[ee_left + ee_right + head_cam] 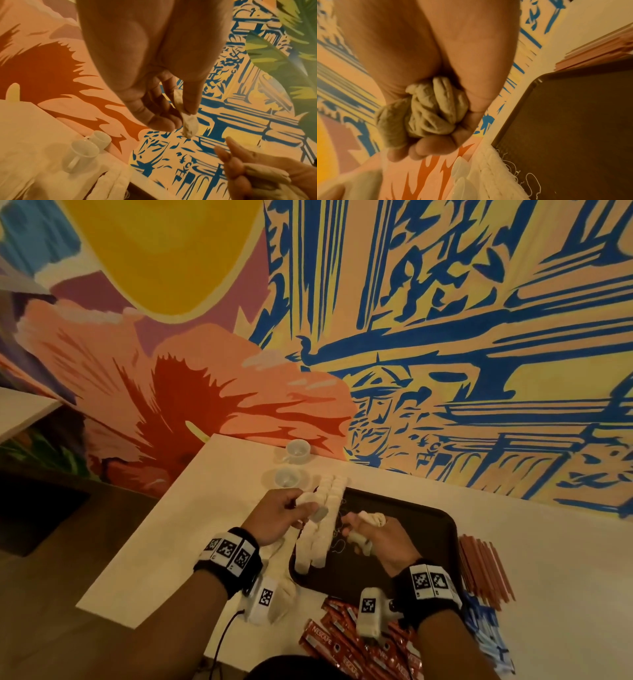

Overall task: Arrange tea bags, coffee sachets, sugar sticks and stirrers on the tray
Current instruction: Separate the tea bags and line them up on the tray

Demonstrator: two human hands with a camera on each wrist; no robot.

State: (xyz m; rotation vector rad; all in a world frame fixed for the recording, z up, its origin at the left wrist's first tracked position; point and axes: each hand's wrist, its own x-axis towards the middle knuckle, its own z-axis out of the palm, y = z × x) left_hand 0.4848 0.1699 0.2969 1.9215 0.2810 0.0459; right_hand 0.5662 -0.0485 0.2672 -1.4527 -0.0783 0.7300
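White tea bags [322, 529] line the dark tray's [428, 529] left edge; your left hand [279, 517] pinches one tea bag [189, 125], your right hand [380, 537] clutches a bunch [433, 108].

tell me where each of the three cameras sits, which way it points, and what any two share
Head: worn on the head, looks forward and down at the dark tray, the table and mural wall; both forearms, left hand and right hand show.
Left wrist: looks along the left hand at its fingers pinching a tea bag; the right hand shows low right.
Right wrist: looks along the right hand's palm, which grips a bunch of tea bags.
Shared: head and left wrist both show the two white cups.
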